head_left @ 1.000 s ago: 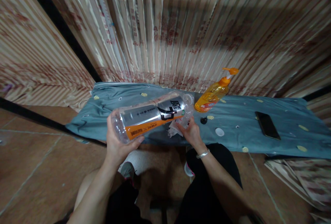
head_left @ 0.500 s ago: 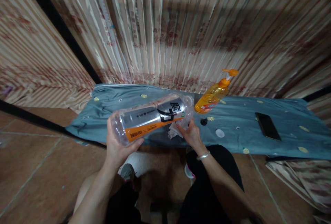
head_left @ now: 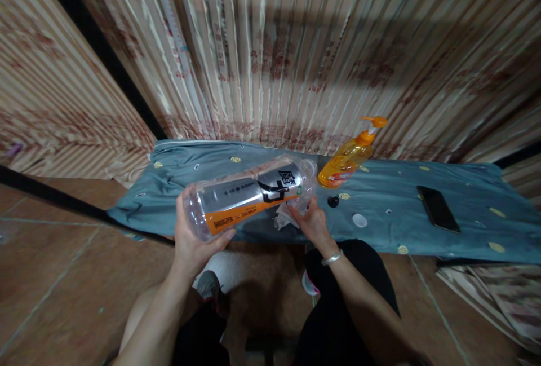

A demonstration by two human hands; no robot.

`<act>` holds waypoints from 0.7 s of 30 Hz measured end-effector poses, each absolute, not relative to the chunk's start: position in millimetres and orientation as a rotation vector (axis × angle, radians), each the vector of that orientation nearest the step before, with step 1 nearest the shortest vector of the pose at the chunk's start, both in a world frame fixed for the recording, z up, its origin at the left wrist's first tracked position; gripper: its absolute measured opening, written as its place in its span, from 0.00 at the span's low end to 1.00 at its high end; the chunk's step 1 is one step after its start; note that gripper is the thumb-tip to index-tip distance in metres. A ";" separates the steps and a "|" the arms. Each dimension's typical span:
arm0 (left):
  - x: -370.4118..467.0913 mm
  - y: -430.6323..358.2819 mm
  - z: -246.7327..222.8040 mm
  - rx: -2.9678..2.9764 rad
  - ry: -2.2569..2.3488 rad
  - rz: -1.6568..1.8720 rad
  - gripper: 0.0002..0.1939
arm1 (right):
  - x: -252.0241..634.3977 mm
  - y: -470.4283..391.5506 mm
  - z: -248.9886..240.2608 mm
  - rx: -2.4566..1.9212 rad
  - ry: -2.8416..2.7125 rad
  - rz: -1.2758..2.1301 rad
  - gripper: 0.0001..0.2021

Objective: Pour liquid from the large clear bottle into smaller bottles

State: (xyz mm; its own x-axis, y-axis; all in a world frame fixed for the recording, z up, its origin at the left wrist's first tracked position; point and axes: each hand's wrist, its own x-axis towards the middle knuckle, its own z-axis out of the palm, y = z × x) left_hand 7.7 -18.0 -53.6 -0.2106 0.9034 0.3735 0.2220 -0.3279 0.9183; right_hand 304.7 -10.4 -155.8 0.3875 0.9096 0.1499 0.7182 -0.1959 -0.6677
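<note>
A large clear plastic bottle [head_left: 249, 194] with a silver and orange label lies tilted across the view, its neck to the right. My left hand [head_left: 194, 242] is wrapped round its base, thumb along the underside. At the neck end, my right hand [head_left: 311, 220] is closed on a crumpled whitish cloth or tissue [head_left: 285, 216] against the bottle's shoulder; its fingers are partly hidden. An orange pump bottle [head_left: 345, 160] stands just right of the neck. Below it lies a small black cap [head_left: 333, 201].
The narrow surface has a blue-green patterned cloth [head_left: 236, 151]. On its right part lie a white round disc [head_left: 359, 220] and a black phone [head_left: 438, 208]. Behind hangs a striped curtain [head_left: 279, 44]. Dark poles [head_left: 97, 39] slant at the left. My knees are below.
The view has shifted very slightly, so the cloth and pump bottle appear a little lower. Both hands keep their hold, with the large bottle almost unmoved.
</note>
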 end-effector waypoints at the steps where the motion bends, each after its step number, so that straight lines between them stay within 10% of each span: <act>1: 7.7 -17.9 -53.9 1.494 1.345 1.581 0.58 | 304.4 -10.4 -156.1 -1.981 -1.395 0.362 0.24; 21: 10.6 -17.5 -52.2 1.408 1.329 1.595 0.54 | 302.9 -11.5 -149.0 -2.005 -1.402 0.403 0.32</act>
State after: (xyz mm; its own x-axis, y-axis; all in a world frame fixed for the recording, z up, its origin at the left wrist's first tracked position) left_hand 10.6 -17.5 -52.2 -0.2374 0.9132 0.3313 0.1608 -0.2994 0.9405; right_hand 302.9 -11.5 -149.0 0.3811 0.9177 0.1123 0.7177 -0.2171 -0.6617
